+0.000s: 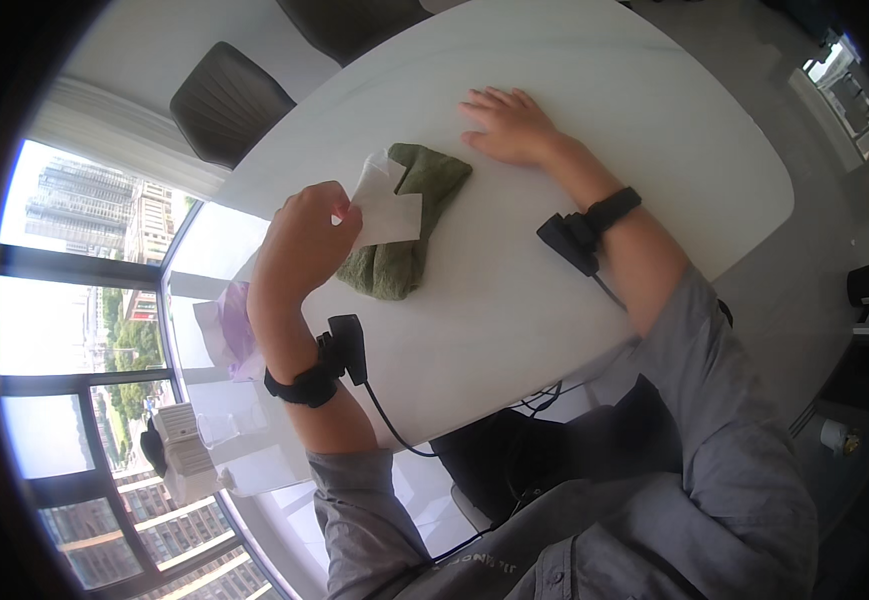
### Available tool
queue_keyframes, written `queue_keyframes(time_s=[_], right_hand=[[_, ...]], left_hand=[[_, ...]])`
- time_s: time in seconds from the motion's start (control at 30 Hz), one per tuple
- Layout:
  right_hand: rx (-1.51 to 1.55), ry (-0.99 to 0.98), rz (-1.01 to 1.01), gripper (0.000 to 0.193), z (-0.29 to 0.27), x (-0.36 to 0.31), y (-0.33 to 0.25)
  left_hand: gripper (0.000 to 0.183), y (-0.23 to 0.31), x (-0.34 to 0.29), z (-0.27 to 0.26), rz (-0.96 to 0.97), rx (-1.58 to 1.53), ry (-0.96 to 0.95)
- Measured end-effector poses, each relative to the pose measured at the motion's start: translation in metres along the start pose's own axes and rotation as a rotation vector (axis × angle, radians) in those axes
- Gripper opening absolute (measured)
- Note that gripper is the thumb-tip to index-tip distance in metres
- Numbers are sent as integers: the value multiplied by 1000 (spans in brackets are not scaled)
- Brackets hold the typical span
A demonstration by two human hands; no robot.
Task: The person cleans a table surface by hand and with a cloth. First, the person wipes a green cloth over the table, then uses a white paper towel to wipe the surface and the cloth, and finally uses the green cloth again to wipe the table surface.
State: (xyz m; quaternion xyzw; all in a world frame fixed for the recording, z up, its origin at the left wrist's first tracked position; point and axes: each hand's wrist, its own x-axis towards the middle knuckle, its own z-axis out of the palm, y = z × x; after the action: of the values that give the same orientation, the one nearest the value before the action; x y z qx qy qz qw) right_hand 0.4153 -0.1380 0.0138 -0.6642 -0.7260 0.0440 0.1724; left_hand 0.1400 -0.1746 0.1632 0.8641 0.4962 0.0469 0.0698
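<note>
A white tissue (390, 216) is pinched between the thumb and fingers of my left hand (302, 238), which is over the left part of the table. Under and behind the tissue lies a crumpled olive-green cloth (390, 270), partly covered by it. My right hand (516, 128) rests palm down on the white tabletop (644, 140), to the right of the cloth and farther off, its fingers stretched out and slightly spread. It holds nothing.
By my left forearm lies a purple and white soft pack (237, 328) near the table's left edge. Grey chairs (226, 104) stand beyond the far left edge. Tall windows (74, 310) line the left side. Black devices with cables (346, 348) are strapped to both my forearms.
</note>
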Motion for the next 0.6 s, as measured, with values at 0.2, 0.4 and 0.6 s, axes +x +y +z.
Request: queue_keyframes(time_s=[0.2, 0.4, 0.6], right_hand=[[-31, 5, -4, 58, 2, 2, 6], [-15, 12, -10, 59, 3, 3, 9], [9, 59, -8, 58, 4, 2, 5]], left_hand=[[17, -49, 3, -19, -165, -163, 318], [20, -78, 14, -3, -220, -332, 276], [37, -49, 18, 5, 4, -132, 308]])
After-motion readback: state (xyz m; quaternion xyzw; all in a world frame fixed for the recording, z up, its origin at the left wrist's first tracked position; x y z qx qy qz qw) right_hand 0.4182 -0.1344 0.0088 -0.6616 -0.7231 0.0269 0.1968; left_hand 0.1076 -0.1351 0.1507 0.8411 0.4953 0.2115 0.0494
